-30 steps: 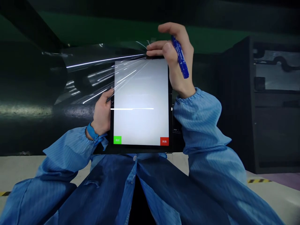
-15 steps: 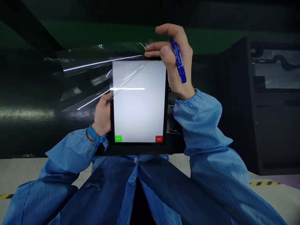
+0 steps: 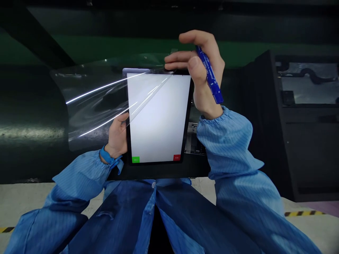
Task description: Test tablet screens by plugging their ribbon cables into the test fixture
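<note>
A tablet (image 3: 159,120) with a lit white screen faces me, a green box at its lower left and a red one at its lower right. My left hand (image 3: 118,134) is closed on its left edge, the thumb in front and the other fingers hidden behind. A blue marker (image 3: 210,77) lies held across the palm of my right hand (image 3: 206,70), whose middle fingertips are at the tablet's top edge near the right corner. A clear plastic film (image 3: 90,102) is lifted over the upper left of the screen and spreads out leftward past my left hand.
Beneath the tablet is the dark table (image 3: 159,173). Partly hidden by the tablet and my right sleeve is a dark device (image 3: 194,143). A black box-like stand (image 3: 312,148) with a lit panel rises at the right. Striped floor tape (image 3: 304,213) shows below.
The film has spread wider and lower to the left. My right hand with the marker has shifted slightly right and down in view. The tablet's tilt has changed a little; my left hand keeps its hold.
</note>
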{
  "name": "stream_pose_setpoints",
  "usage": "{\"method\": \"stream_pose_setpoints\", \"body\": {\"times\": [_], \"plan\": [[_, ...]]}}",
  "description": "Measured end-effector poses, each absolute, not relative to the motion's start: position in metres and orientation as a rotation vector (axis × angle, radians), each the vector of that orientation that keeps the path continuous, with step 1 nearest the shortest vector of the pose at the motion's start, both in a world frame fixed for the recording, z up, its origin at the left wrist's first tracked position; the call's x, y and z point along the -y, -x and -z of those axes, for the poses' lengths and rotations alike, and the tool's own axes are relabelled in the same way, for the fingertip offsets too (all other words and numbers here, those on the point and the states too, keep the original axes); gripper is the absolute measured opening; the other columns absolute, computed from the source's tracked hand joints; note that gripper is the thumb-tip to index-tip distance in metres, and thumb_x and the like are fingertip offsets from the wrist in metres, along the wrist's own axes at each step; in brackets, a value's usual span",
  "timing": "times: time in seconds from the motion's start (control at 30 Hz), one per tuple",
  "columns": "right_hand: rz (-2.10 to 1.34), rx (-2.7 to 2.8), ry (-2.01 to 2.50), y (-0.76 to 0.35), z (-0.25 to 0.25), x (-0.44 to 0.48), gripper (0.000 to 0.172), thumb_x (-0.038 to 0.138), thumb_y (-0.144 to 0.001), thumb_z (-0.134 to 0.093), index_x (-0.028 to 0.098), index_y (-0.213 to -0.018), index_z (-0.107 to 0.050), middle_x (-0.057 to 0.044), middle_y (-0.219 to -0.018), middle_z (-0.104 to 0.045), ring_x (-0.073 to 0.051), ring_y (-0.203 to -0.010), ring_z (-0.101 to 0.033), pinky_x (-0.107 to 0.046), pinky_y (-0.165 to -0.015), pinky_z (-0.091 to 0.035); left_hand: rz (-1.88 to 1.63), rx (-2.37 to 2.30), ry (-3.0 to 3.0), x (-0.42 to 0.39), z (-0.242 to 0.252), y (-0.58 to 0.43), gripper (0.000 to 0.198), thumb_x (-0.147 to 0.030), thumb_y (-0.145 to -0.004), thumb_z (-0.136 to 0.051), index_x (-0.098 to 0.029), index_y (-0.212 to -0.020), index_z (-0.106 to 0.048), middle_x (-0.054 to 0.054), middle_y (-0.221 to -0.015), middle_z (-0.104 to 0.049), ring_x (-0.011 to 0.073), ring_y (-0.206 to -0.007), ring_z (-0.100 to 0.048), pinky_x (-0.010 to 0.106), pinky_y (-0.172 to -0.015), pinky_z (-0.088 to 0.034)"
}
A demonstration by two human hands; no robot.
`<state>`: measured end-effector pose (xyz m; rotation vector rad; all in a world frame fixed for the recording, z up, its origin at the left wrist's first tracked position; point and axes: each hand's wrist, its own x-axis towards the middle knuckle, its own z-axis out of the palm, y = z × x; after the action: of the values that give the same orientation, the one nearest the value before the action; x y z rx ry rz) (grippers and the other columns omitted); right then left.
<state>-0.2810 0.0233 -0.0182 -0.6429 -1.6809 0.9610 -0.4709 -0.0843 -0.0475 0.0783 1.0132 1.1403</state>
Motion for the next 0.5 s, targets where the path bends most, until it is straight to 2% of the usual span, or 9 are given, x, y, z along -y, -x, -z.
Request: {"method": "stream_pose_setpoints", "body": {"times": [0.2,0.3,0.33,0.43,0.5], "plan": [[-0.938,1.735,0.649,0.2796,0.0170,-0.0211,0.033,0.052,-0.093,-0.058,0.040,-0.123,-0.056,0.006,-0.135,-0.054,-0.023,-0.122,-0.060,-0.035,-0.105,-0.055,-1.134,-0.982,-0.116,0.0852,0.0526,0.4741,0.026,-0.038,-0.080,-0.048,-0.021,-0.075,-0.068,0.006,-0.084,-0.075,0.0323,-0.104,-0.071,0.040,-0.085,-0.059],[-0.979,1.759,0.611,0.2796,0.0166,-0.0217,0.036,0.048,-0.091,-0.062,0.039,-0.126,-0.055,0.007,-0.143,-0.050,-0.023,-0.129,-0.056,-0.037,-0.111,-0.050,-1.143,-1.024,-0.097,0.0833,0.0533,0.4750,0.026,-0.037,-0.081,-0.048,-0.021,-0.077,-0.068,0.005,-0.085,-0.076,0.0319,-0.106,-0.070,0.039,-0.083,-0.060],[-0.997,1.762,0.596,0.2794,0.0165,-0.0226,0.036,0.046,-0.092,-0.062,0.038,-0.126,-0.055,0.006,-0.141,-0.053,-0.022,-0.128,-0.057,-0.038,-0.112,-0.050,-1.151,-1.045,-0.089,0.0826,0.0532,0.4751,0.025,-0.036,-0.082,-0.048,-0.021,-0.080,-0.068,0.003,-0.084,-0.076,0.0310,-0.105,-0.070,0.039,-0.082,-0.060],[-1.006,1.719,0.618,0.2789,0.0158,-0.0265,0.027,0.043,-0.096,-0.055,0.031,-0.120,-0.056,0.000,-0.120,-0.065,-0.021,-0.108,-0.067,-0.037,-0.100,-0.058,-1.167,-1.083,-0.076,0.0818,0.0532,0.4750,0.020,-0.032,-0.085,-0.050,-0.022,-0.088,-0.067,-0.001,-0.080,-0.074,0.0272,-0.100,-0.072,0.037,-0.079,-0.060],[-0.886,1.596,0.684,0.2786,0.0131,-0.0273,0.019,0.036,-0.096,-0.053,0.029,-0.113,-0.057,-0.001,-0.115,-0.064,-0.020,-0.102,-0.068,-0.034,-0.084,-0.064,-1.164,-1.074,-0.076,0.0826,0.0549,0.4748,0.020,-0.033,-0.085,-0.052,-0.021,-0.091,-0.067,-0.001,-0.079,-0.074,0.0275,-0.098,-0.072,0.037,-0.078,-0.061]]}}
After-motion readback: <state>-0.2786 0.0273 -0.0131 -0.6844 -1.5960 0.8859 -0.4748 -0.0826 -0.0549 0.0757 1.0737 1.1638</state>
